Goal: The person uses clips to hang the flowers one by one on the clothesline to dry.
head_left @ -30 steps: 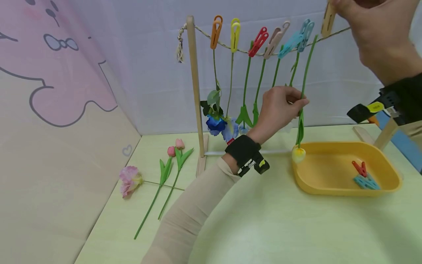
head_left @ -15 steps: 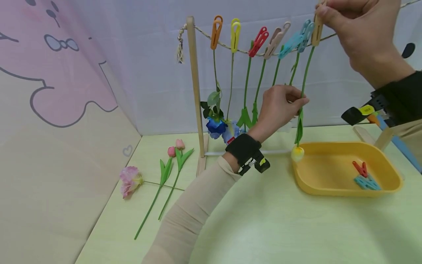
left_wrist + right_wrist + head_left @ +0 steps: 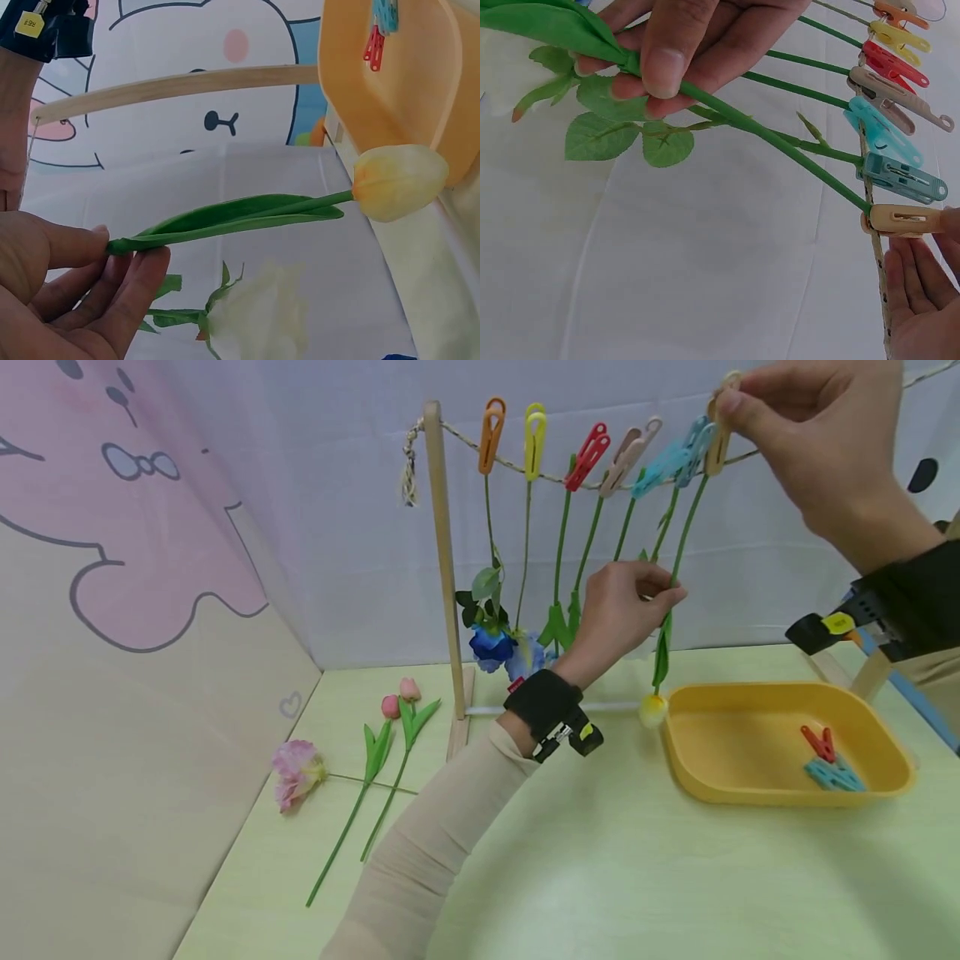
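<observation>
Although possibly wood, pale green tabletop before white cloth

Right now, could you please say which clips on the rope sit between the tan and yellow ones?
Going from the tan clip, the right wrist view shows a teal clip, a light blue clip, a beige clip and a red clip.
</observation>
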Tool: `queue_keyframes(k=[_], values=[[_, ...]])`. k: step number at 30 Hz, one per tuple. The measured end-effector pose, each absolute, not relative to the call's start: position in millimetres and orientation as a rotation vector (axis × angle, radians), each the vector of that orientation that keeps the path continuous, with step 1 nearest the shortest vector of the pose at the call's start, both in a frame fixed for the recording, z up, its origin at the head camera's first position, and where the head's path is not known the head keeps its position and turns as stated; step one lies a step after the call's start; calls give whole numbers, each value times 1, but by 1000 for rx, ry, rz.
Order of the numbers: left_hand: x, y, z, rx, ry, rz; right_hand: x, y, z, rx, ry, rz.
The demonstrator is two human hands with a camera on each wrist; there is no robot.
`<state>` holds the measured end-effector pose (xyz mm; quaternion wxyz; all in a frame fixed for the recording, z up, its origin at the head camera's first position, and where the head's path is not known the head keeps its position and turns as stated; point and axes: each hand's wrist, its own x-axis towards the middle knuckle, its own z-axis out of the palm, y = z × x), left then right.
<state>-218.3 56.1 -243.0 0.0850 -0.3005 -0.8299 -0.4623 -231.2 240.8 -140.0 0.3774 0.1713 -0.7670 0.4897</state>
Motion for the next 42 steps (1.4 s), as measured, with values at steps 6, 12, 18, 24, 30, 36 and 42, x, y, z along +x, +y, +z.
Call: queue_keyframes(k=[6,12,18,24,30,36,42], values=[[-217,46,-247,-884,-2476,-1312,-224,239,-142,391,-1996,1148],[-211,30,-247,-898,-2462,-1285,-213,240,-144,312,-1972,1015],[-203,-3,-259,-951,-2422,-1254,-192,246,-152,199,-2003,1050],[-189,-57,-289,-1016,-2360,-1251,-169,259,-176,82,-2207,1033],[-170,-112,-323,-926,-2416,-1193,-168,281,-223,236,-2302,810],[-157,-152,-351,-769,-2517,-1167,-164,300,-262,267,-2455,684],[-150,-184,-371,-653,-2539,-1134,-157,317,-299,245,-2538,684]])
